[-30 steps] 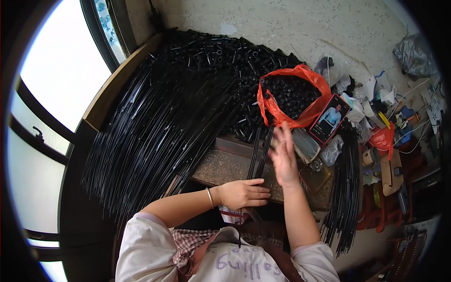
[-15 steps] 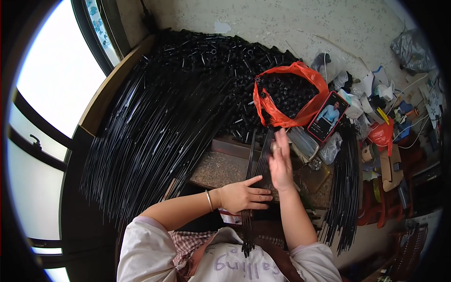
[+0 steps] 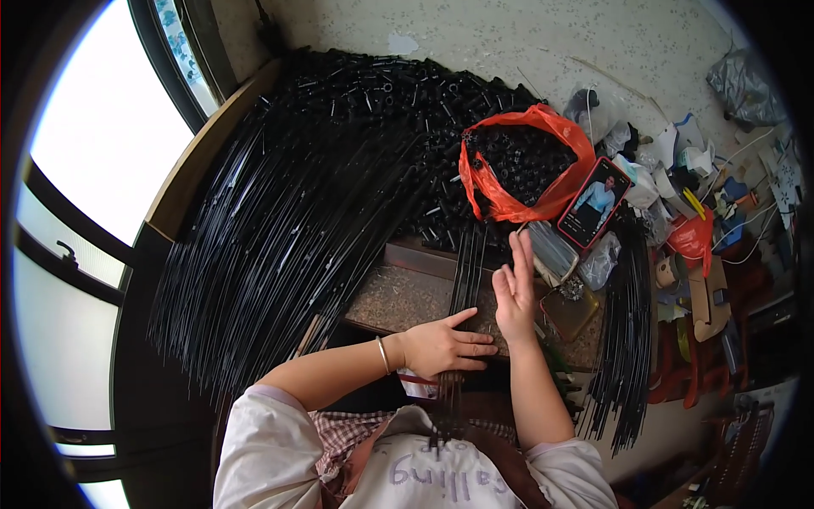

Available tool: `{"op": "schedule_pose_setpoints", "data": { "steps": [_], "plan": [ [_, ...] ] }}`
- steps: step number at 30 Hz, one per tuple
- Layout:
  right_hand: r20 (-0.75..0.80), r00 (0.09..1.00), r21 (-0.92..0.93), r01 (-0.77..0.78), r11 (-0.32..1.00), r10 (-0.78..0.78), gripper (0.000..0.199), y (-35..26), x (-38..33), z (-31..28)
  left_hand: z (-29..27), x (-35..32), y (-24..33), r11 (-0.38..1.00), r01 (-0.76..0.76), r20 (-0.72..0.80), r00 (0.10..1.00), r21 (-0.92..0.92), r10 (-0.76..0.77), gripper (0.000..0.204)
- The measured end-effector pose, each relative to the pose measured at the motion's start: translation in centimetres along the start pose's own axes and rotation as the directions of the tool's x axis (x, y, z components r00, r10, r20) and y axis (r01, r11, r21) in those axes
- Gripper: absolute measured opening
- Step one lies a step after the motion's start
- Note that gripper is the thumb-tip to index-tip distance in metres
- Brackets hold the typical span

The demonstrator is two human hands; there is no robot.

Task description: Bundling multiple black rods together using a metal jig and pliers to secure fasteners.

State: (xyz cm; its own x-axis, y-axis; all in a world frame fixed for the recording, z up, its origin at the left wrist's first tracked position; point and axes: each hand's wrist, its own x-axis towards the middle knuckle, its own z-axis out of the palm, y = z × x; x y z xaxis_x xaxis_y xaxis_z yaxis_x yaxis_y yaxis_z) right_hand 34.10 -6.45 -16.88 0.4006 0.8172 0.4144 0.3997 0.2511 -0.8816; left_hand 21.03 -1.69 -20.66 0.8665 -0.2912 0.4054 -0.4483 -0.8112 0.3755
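My left hand (image 3: 445, 345) lies palm down across a small bundle of thin black rods (image 3: 467, 276), its fingers spread out over them. The rods run from the heap's edge down toward my lap, and their lower ends are blurred. Just right of the bundle, my right hand (image 3: 515, 297) is held upright on its edge, fingers stretched and nothing in it. A large mass of long black rods (image 3: 271, 229) fans out to the left. Behind it is a heap of short black tubular parts (image 3: 365, 89). More such small parts fill an open red plastic bag (image 3: 552, 205).
A wooden board (image 3: 199, 157) edges the heap at left. A phone (image 3: 593, 206) leans right of the bag, near a clear case (image 3: 553, 254). Another bunch of black rods (image 3: 623, 356) hangs over the brown worktop (image 3: 398, 297) at its right end. Clutter and a cardboard box (image 3: 710, 310) lie beyond.
My right hand has moved a little right and down, away from the rods. Under my left hand, which has barely shifted, the rods are fanned slightly wider.
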Motion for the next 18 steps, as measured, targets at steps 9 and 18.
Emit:
{"op": "schedule_pose_setpoints", "data": {
  "steps": [9, 18],
  "plan": [
    [0.302, 0.573, 0.581, -0.744, 0.329, 0.762, 0.028, 0.5, -0.2, 1.2, 0.6, -0.2, -1.1, 0.994, -0.11, 0.053, 0.993, 0.013, 0.109, 0.02],
    [-0.22, 0.781, 0.34, -0.5, 0.797, 0.584, 0.026, -0.2, 0.5, 0.6, 0.2, 0.1, -2.0, 0.99, -0.082, 0.119, 0.991, 0.118, 0.068, 0.029]
  ]
}}
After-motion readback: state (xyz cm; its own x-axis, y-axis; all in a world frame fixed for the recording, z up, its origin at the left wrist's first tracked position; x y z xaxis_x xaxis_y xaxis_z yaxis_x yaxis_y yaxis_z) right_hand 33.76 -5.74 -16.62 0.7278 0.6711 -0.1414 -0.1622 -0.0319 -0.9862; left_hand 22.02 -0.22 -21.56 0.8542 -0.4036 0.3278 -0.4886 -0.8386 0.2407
